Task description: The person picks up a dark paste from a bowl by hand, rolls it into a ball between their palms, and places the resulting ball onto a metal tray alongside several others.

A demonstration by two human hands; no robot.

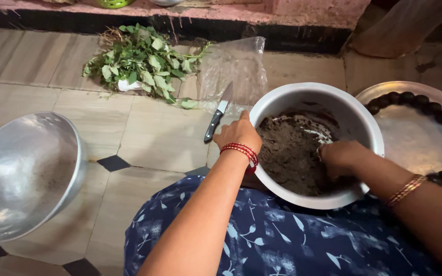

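I read white bowl (356,120) with dark brown mixture (292,158) | red bangles (241,151) | gold bangles (406,189) | navy leaf-print cloth (292,235) | black balls (425,105) on silver tray (410,135) | green leaves (141,61) | black-handled knife (218,113) | beige tiles (154,138), black diamonds.

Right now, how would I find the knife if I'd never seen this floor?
Start at the big white pot that the left hand steadies while the right hand works the dark mix inside. Look just left of that pot, on the tiled floor, below the pile of green leaves. The knife lies there: the only thin thing, with a black handle and shiny blade.
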